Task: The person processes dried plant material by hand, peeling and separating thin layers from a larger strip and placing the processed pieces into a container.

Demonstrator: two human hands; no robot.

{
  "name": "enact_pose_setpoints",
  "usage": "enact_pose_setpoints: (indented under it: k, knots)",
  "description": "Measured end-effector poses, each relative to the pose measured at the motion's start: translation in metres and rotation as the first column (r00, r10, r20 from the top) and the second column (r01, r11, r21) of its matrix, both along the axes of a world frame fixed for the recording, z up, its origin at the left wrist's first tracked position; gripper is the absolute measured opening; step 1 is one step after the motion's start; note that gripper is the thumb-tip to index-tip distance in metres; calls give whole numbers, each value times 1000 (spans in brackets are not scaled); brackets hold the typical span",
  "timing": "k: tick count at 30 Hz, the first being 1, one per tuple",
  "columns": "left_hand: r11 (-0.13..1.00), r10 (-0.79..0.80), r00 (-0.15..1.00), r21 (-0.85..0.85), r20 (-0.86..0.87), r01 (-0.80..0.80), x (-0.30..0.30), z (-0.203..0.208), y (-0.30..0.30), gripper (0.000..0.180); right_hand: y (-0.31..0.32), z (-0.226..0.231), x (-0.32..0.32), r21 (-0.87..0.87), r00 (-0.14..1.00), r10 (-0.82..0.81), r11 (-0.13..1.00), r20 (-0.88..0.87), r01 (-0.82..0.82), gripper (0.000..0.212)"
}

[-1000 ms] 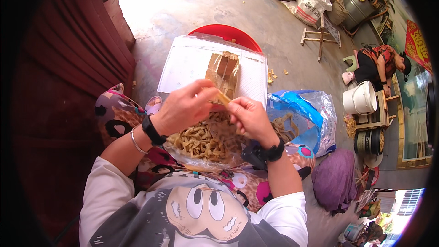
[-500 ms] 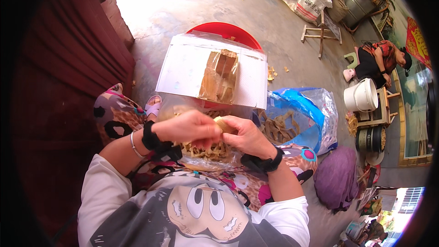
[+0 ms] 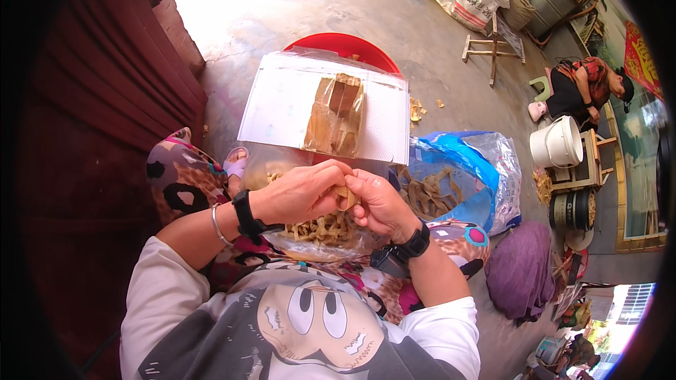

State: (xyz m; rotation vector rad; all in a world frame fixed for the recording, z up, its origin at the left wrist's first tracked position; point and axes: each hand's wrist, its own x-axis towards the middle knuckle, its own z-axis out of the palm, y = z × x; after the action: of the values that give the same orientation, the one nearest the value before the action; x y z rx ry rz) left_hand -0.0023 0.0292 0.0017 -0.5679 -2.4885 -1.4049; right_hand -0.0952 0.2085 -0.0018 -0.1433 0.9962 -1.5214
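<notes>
Over my lap, my left hand [image 3: 306, 190] and my right hand [image 3: 380, 203] meet with their fingertips pinched together. Between them is a short pale tan strip [image 3: 346, 199], bent into a small loop, gripped by both hands; its ends are hidden by the fingers. Just beneath, a clear plastic bag [image 3: 359, 245] on my lap holds a heap of similar yellowish strips [image 3: 320, 229]. Beyond my hands lies a white board [image 3: 264, 112], bearing a brown wooden block [image 3: 327, 119] bound in clear film.
The board rests over a red basin [image 3: 352, 46]. Darker strips [image 3: 433, 193] fill part of a blue plastic bag [image 3: 482, 169] at my right, near a purple cloth bundle [image 3: 520, 271]. Farther right, a seated person [image 3: 588, 91] bends beside a white bucket [image 3: 556, 142]. A maroon curtain [image 3: 105, 98] hangs left.
My left hand, blurred before, has come up and in against the right hand. The strip now shows as a loop between both hands' fingers, and my right hand has turned slightly.
</notes>
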Motion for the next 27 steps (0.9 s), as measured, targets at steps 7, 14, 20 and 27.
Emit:
enact_pose_setpoints:
  k: [7, 14, 20, 27]
  knots:
    - [986, 135, 980, -119, 148, -118, 3, -2, -1, 15, -6, -6, 12, -4, 520, -73, 991, -851, 132, 21]
    - [950, 248, 966, -179, -70, -257, -1, -1, -12, 13, -1, 12, 9, 12, 954, -18, 1000, -299, 23, 24]
    - [985, 127, 992, -120, 10, -125, 3, 9, -11, 8, -3, 10, 5, 34, 951, -38, 998, -306, 51, 28]
    - [907, 17, 865, 356, 502, -225, 4, 6, -20, 21, 15, 31, -29, 187, 892, 49, 981, -450, 40, 14]
